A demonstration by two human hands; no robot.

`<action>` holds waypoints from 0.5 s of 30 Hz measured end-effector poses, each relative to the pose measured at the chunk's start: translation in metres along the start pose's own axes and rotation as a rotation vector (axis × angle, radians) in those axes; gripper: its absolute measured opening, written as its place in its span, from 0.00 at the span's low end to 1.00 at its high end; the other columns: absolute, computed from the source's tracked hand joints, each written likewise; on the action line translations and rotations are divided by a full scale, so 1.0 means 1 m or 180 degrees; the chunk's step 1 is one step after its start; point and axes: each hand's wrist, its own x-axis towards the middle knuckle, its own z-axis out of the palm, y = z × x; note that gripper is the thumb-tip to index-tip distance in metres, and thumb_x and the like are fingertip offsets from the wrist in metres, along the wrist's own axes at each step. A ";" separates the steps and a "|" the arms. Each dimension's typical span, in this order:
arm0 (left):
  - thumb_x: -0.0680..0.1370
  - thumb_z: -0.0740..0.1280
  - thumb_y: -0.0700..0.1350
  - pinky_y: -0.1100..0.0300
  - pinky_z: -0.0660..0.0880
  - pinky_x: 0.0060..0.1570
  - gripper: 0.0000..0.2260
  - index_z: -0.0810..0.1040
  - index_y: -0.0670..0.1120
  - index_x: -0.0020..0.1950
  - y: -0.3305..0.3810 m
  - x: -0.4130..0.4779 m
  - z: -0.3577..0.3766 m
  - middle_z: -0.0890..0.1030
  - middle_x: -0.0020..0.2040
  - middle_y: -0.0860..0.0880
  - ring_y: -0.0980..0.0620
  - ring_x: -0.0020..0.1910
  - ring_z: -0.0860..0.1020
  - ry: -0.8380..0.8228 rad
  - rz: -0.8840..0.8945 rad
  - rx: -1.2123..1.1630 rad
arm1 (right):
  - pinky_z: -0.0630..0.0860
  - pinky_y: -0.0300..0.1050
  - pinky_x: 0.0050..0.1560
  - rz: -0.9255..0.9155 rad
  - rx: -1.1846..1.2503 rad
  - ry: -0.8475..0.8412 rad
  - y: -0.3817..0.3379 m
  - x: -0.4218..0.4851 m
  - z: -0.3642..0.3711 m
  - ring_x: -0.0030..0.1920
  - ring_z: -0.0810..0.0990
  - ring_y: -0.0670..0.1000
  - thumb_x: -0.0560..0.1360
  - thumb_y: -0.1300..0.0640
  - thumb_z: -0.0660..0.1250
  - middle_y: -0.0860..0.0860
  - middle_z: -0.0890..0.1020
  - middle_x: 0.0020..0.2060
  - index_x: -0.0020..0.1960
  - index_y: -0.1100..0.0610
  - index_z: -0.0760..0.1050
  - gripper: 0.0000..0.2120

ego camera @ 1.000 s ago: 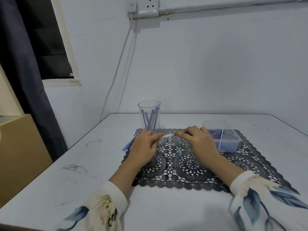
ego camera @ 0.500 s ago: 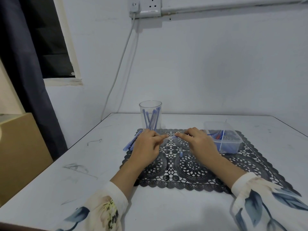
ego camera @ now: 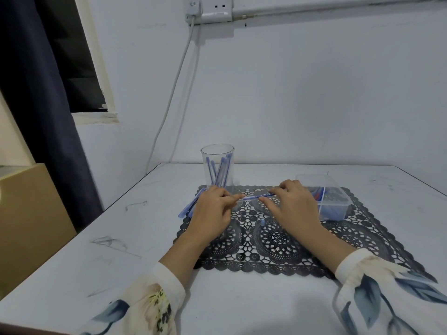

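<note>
As they are resting on the black lace mat [ego camera: 278, 240], the left hand [ego camera: 212, 210] and right hand [ego camera: 294, 205] are pinching opposite ends of a clear blue pen [ego camera: 251, 198], fingers clamped on it.

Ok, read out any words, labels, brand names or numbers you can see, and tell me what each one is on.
No text can be read anywhere.
Pen, pinched between the left hand and the right hand: any print is too small and blurred.
Cup: no label shows.
Plastic box: no label shows.
Wall socket: no legible marking.
</note>
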 end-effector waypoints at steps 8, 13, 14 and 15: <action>0.72 0.68 0.35 0.59 0.66 0.43 0.18 0.80 0.51 0.59 0.002 0.000 -0.001 0.79 0.41 0.51 0.52 0.44 0.71 0.0003 0.0022 0.0072 | 0.73 0.42 0.31 -0.0131 0.0454 0.0234 -0.008 -0.001 -0.002 0.37 0.78 0.54 0.64 0.60 0.78 0.54 0.79 0.36 0.40 0.60 0.82 0.07; 0.72 0.68 0.35 0.55 0.70 0.42 0.17 0.81 0.50 0.58 0.005 0.000 -0.001 0.79 0.40 0.50 0.49 0.43 0.72 -0.0023 0.0123 0.0115 | 0.75 0.42 0.35 -0.0347 0.0909 0.0153 -0.013 -0.004 -0.003 0.37 0.78 0.54 0.64 0.71 0.74 0.55 0.78 0.38 0.44 0.62 0.81 0.11; 0.72 0.68 0.35 0.53 0.70 0.42 0.17 0.81 0.50 0.58 0.006 0.000 0.000 0.79 0.40 0.50 0.48 0.43 0.73 -0.0018 0.0150 0.0128 | 0.75 0.42 0.37 -0.0372 0.0972 0.0117 -0.014 -0.004 -0.003 0.37 0.79 0.54 0.64 0.72 0.73 0.55 0.78 0.38 0.45 0.62 0.81 0.12; 0.72 0.69 0.36 0.52 0.71 0.41 0.17 0.81 0.51 0.57 0.006 0.000 0.000 0.79 0.39 0.50 0.48 0.43 0.73 -0.0007 0.0192 0.0145 | 0.73 0.40 0.39 -0.0393 0.1028 0.0084 -0.015 -0.004 -0.003 0.38 0.79 0.55 0.64 0.73 0.72 0.55 0.78 0.39 0.45 0.62 0.81 0.13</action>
